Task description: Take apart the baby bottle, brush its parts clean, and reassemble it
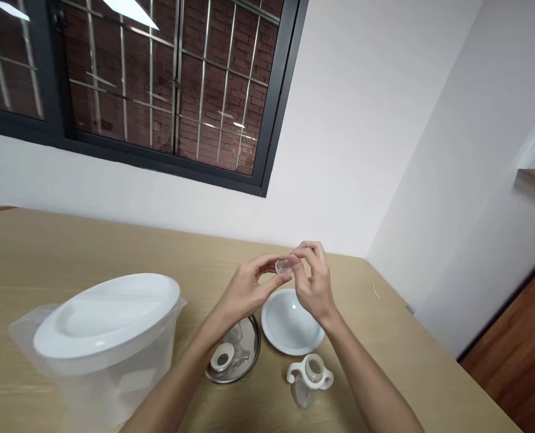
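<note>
My left hand (249,287) and my right hand (313,282) meet above the table, both pinching a small clear round part (284,266) between thumb and fingertips. Just below them a white bowl (289,328) rests on the wooden table (68,246). To its left, under my left forearm, a round metal tray (240,355) holds a white ring with a dark centre (222,358) and some clear pieces. In front of the bowl a white two-handled bottle collar (311,373) sits on a clear bottle.
A large translucent container with a white lid (107,319) stands at the near left. The table's right edge (429,337) runs diagonally toward a wooden floor. A white wall and a barred window (159,84) lie behind.
</note>
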Demonstrator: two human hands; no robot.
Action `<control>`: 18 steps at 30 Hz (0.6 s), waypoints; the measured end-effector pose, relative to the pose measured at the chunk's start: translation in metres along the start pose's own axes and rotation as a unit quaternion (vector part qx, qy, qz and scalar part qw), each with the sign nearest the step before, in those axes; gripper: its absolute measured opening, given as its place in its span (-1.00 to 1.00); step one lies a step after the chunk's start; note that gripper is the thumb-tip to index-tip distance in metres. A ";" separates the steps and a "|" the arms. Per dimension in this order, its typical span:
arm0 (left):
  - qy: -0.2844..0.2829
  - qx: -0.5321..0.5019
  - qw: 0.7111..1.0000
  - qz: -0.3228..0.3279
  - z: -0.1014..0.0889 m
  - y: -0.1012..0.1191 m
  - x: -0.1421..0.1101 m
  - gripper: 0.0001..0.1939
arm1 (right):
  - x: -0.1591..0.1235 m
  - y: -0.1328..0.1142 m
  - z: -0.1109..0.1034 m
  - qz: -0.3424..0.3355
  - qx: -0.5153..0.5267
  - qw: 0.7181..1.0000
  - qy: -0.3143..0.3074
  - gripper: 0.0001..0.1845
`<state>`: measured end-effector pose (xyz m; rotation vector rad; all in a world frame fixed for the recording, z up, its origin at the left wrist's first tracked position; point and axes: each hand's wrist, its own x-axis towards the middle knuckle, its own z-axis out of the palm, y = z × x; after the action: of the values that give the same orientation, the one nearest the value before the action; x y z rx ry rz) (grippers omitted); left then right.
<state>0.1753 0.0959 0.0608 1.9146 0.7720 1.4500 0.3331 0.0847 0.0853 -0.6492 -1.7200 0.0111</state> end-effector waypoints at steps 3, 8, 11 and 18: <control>-0.059 0.050 0.997 -0.027 -0.006 0.008 -0.003 -0.58 | 0.005 -0.010 -0.011 0.011 0.007 0.998 0.069 -0.86; -0.115 0.100 0.986 -0.062 -0.027 0.022 -0.008 -0.55 | 0.028 -0.018 -0.040 0.024 0.097 0.985 0.141 -0.84; -0.130 0.162 0.972 -0.109 -0.042 0.021 -0.009 -0.57 | 0.036 -0.016 -0.064 0.043 0.169 0.956 0.234 -0.80; -0.191 0.205 0.922 -0.266 -0.050 -0.031 -0.005 -0.58 | 0.011 0.008 -0.081 0.125 0.189 0.942 0.247 -0.66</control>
<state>0.1225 0.1181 0.0451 1.9742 1.3459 0.5900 0.4085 0.0694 0.1135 -0.5224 -1.1026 0.3244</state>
